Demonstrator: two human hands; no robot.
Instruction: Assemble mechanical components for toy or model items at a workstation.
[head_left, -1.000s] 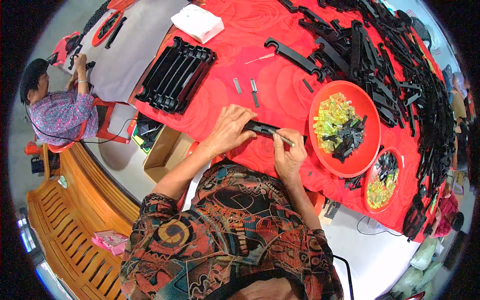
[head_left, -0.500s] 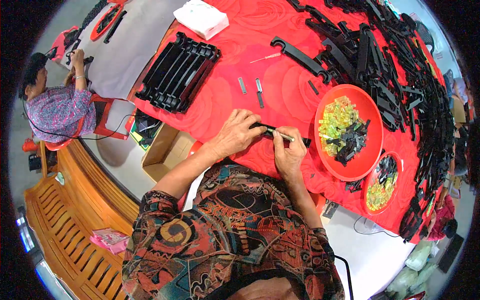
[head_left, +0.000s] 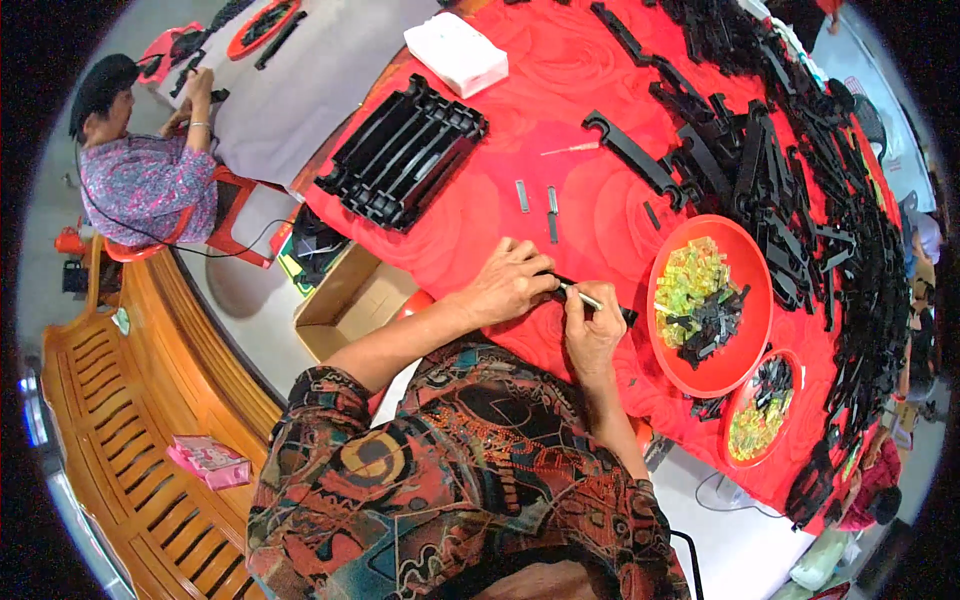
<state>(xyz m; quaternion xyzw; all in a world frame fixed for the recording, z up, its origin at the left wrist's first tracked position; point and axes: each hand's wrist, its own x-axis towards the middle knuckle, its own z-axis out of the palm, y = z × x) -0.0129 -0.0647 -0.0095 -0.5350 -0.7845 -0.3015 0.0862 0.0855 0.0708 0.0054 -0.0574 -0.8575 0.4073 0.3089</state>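
At the near edge of the red-covered table, my left hand [head_left: 512,284] is closed around one end of a long black plastic piece [head_left: 628,317]. My right hand [head_left: 594,335] pinches a thin, light-coloured, pen-like tool [head_left: 589,298] against that piece; its tip is too small to make out. Beyond my hands lie a few small flat strips [head_left: 522,196], two of them end to end. To the right of my right hand stands a red bowl [head_left: 757,350] with yellow clear bits [head_left: 690,265] and small black bits [head_left: 716,325] in it.
A stack of black plastic pieces [head_left: 400,150] lies left, near a white tissue pack [head_left: 457,53]. A large heap of black pieces [head_left: 770,180] covers the right side. A smaller red dish [head_left: 735,450] and a thin screwdriver-like tool [head_left: 570,149] also lie there. Another person [head_left: 150,190] sits at left.
The whole view has shifted, so the table and bowl sit lower and further right. Both hands keep their hold; the pen-like tool is angled slightly differently against the black piece.
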